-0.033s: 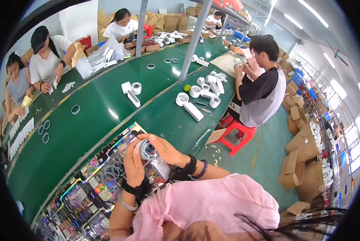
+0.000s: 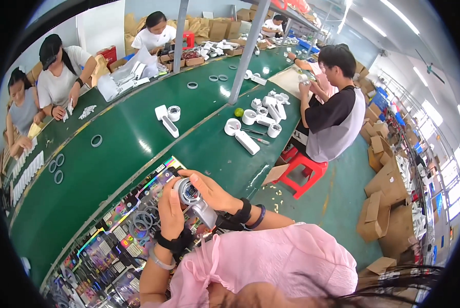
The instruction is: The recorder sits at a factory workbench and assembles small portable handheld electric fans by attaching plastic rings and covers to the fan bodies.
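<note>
A silver-grey handheld fan (image 2: 205, 214) with a round head and a short handle sits between my two hands, above boxes with shiny printed faces. My left hand (image 2: 169, 209) wraps the left side of the round head, thumb up against its rim. From the other side my right hand (image 2: 214, 194) closes around the head's far and right edge. A dark round centre shows in the head's face, which is turned up towards me. Beside my left hand, several grey rings (image 2: 141, 222) lie in a loose heap on the printed boxes (image 2: 104, 251).
Ahead on the green bench (image 2: 189, 149) lie white fan parts (image 2: 248, 141), a screwdriver (image 2: 260, 140) and a green round fruit (image 2: 238, 112). A metal post (image 2: 248, 61) rises from the bench. A co-worker (image 2: 337, 113) sits on a red stool (image 2: 304, 172) at right; cartons (image 2: 373, 218) line the floor.
</note>
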Motion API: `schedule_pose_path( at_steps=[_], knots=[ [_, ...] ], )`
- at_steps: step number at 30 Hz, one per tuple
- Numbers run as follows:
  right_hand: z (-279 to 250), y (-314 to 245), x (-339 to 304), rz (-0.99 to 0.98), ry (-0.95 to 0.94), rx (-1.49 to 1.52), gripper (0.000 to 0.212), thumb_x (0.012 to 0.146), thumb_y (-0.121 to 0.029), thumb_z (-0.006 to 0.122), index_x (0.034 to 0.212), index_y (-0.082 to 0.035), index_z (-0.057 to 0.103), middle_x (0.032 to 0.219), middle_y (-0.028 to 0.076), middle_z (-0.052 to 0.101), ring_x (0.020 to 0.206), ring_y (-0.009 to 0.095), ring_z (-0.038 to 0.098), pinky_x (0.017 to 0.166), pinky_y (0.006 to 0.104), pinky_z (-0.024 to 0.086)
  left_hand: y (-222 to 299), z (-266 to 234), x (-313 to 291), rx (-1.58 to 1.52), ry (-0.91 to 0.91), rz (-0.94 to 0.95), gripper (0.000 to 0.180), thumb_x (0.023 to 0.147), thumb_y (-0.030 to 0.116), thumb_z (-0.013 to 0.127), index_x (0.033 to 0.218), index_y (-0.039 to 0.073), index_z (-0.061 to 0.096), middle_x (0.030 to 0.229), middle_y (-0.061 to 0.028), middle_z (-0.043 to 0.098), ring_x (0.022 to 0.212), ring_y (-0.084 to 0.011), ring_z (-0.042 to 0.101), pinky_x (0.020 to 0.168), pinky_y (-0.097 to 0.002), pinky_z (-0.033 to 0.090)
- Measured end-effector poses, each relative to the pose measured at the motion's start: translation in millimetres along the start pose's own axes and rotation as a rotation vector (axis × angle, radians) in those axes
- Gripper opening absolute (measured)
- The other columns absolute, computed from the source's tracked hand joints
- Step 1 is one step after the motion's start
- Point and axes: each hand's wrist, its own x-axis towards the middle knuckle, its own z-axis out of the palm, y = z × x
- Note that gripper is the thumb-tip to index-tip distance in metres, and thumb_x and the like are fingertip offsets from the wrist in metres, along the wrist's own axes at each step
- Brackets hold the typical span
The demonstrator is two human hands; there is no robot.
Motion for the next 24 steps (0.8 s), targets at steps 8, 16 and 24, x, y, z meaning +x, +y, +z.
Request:
schedule_pose_path(
  at_steps=[8, 16, 24],
  knots=[
    [1, -8, 0, 0.018, -0.063, -0.596, 0.049, 0.1, -0.042, 0.036, 0.112, 0.002, 0.055, 0.098, 0.023, 0.061, 0.09, 0.039, 0.06, 0.078, 0.0413, 0.048, -13, 3, 0, 0.158, 0.016, 0.004, 0.038, 0.101, 0.031, 0.039, 0.115, -0.001, 0.053, 0.11, -0.0113, 0.054, 0.104, -0.0213, 0.05, 0.093, -0.0328, 0.038],
    [25, -7, 9, -0.314, 0.113, -0.399, 0.049, 0.097, -0.043, 0.041, 0.112, 0.002, 0.053, 0.099, 0.022, 0.06, 0.088, 0.04, 0.059, 0.075, 0.0435, 0.047, -4, -7, 8, 0.164, 0.137, 0.181, 0.042, 0.1, 0.038, 0.039, 0.111, 0.001, 0.055, 0.104, -0.0104, 0.052, 0.099, -0.0229, 0.05, 0.091, -0.0343, 0.037],
    [30, -22, 10, -0.45, 0.111, -0.327, 0.054, 0.091, -0.046, 0.053, 0.114, 0.002, 0.054, 0.099, 0.021, 0.06, 0.088, 0.038, 0.059, 0.078, 0.0414, 0.047, 18, -18, 5, 0.173, 0.125, 0.259, 0.047, 0.097, 0.041, 0.043, 0.118, 0.0, 0.054, 0.111, -0.0113, 0.052, 0.103, -0.0237, 0.05, 0.093, -0.0348, 0.037]
  ],
)
